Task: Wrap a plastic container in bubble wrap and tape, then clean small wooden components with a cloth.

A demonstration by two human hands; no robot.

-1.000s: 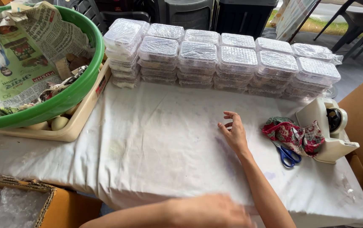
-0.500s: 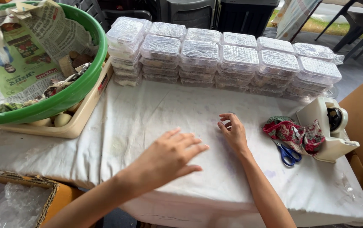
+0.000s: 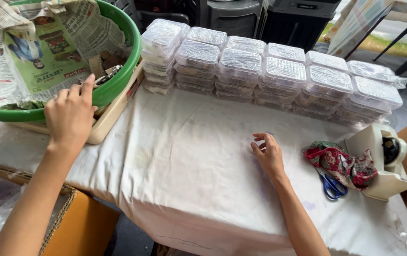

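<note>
White cloth (image 3: 180, 175) is covering the table, stained and wrinkled, hanging over the near edge. Along the far side, clear lidded plastic containers (image 3: 270, 76) are sitting in stacks, packed side by side in two rows running from near the basin to the right end.

Left hand (image 3: 70, 115) is reaching over the rim of the green basin (image 3: 123, 71) at the table's left end, back of hand facing up, fingers loosely together and stretched forward, thumb out to the side. Fingertips are lying at the rim; cannot tell whether they are gripping anything. Basin is sitting in a cream tray (image 3: 113, 116) and is holding crumpled newspaper (image 3: 47, 52) plus some dark bits near the rim, too small to tell what.

Right hand (image 3: 269, 154) is resting on the cloth mid-table, fingers curled in narrow, tips touching the cloth, nothing visibly held. It is lying well apart from the left hand and near the container stacks.

Right of that hand, a red patterned fabric piece (image 3: 341, 163) is lying bunched up, partly covering blue-handled scissors (image 3: 331, 187). Just beside these a cream tape dispenser (image 3: 383, 163) is standing at the right edge.

Below the table on the left, a cardboard box (image 3: 78, 220) is standing open with clear plastic inside. Dark bins and chair legs are showing behind the table.
</note>
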